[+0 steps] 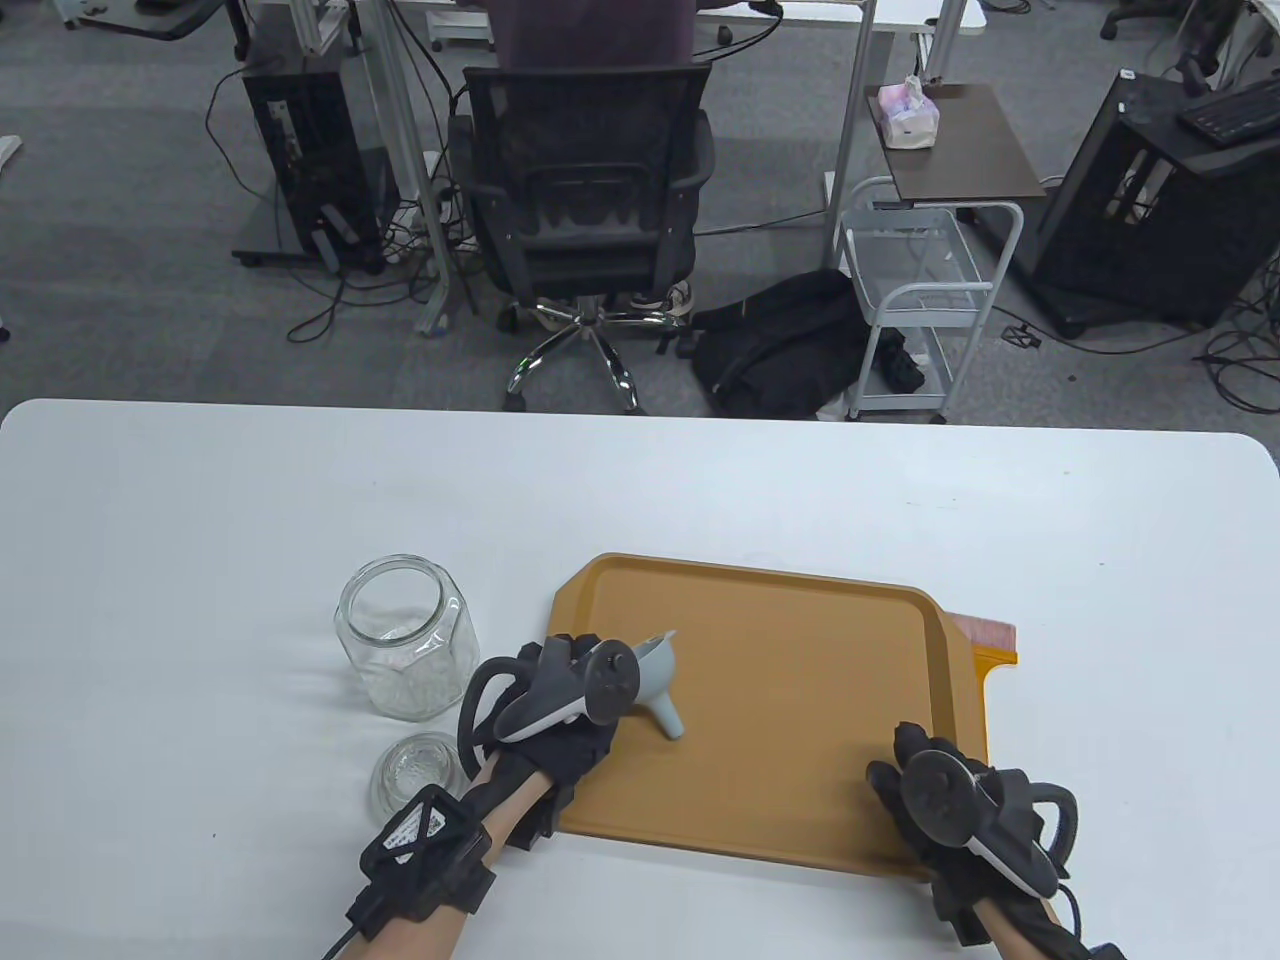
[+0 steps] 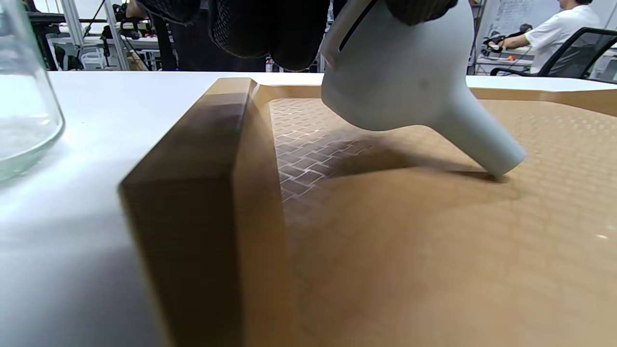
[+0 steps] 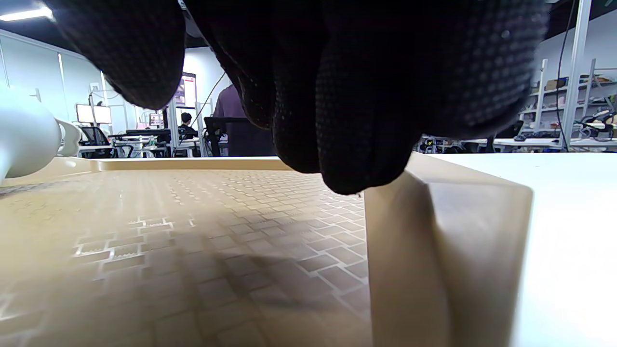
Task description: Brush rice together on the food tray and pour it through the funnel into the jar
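Grey funnel (image 1: 662,680) in left hand (image 1: 560,700)

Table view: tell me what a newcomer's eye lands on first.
The big orange-brown food tray fills the middle of the white table, with the left hand holding a grey funnel tipped over at the tray's left end. Left of the tray stands an open glass jar, its lid lying in front of it. The right hand sits at the tray's near right corner.

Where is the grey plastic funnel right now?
In the table view, the grey plastic funnel sits at the orange tray's left side, held by the left hand, right of the glass jar.
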### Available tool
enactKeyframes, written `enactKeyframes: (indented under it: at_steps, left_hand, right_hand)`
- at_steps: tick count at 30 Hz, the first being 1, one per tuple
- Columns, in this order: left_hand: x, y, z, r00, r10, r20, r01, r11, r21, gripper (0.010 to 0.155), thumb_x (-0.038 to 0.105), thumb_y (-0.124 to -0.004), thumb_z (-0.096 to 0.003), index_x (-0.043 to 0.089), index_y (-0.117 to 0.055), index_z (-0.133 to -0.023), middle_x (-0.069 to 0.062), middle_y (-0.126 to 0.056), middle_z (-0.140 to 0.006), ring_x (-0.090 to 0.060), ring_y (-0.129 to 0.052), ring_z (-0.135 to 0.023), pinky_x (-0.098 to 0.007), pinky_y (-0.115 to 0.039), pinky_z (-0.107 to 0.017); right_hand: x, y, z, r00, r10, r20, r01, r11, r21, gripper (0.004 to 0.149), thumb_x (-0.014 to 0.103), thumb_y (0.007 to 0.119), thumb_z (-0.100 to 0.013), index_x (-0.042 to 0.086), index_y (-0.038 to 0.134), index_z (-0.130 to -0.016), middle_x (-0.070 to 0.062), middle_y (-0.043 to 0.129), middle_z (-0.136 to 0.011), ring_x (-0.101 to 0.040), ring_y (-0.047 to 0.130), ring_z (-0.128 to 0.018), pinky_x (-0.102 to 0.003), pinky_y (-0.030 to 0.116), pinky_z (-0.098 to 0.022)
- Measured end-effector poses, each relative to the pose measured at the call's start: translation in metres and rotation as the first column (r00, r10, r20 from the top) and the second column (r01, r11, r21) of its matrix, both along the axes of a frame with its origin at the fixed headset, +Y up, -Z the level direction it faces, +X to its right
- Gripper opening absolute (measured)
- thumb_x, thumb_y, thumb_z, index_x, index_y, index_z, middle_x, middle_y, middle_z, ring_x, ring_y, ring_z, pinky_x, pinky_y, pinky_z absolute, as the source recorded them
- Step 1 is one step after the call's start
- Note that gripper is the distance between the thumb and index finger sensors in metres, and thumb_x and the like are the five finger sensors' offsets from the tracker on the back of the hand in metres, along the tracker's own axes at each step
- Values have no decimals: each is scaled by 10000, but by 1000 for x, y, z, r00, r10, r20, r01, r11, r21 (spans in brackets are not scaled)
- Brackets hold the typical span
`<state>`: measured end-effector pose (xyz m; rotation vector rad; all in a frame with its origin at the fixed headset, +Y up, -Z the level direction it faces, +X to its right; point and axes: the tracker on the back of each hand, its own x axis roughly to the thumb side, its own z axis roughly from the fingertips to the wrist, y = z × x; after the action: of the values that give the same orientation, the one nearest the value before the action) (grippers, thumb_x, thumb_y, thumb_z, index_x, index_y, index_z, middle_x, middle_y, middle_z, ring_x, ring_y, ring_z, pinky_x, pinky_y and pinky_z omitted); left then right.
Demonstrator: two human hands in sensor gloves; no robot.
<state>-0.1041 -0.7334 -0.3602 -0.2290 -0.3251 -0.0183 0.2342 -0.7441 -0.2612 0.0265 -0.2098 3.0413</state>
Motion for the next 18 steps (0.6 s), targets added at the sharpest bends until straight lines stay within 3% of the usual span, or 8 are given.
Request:
enactKeyframes:
  at_steps: [7,11,18]
  left_hand:
    - [-4,3,2,999,32,-4,-32,999,7,587,423,-615,-530,215,-523,-1071,-136,-606,-1151,-387,-597,-1069,-644,-476,-756]
    - [-8,16,8,999,42,11,-43,998,44,595,430,-633,-529,255,-513,-1085,-133,-599,-1157,-388,-591,-1072,-647,-474,-756]
    - [-37,47,33,997,69,41,-74,988,137,623,493,-694,-512,297,-546,-1085,-110,-620,-1162,-384,-601,-1073,-647,-487,-754]
  right_hand:
    - [-3,2,2,1000,-1,-16,1,1000,9,635,521,789,-468,63,831,-907,-164,979,-745,-308,1040,-471,-460,885,-339]
    - [-8,5,5,999,-11,-36,12,1000,19,638,521,789,-469,67,825,-914,-166,974,-755,-312,1038,-483,-463,883,-348]
    - [-19,8,12,991,-85,-106,88,996,24,691,516,790,-470,66,732,-989,-189,894,-860,-354,978,-643,-520,846,-435]
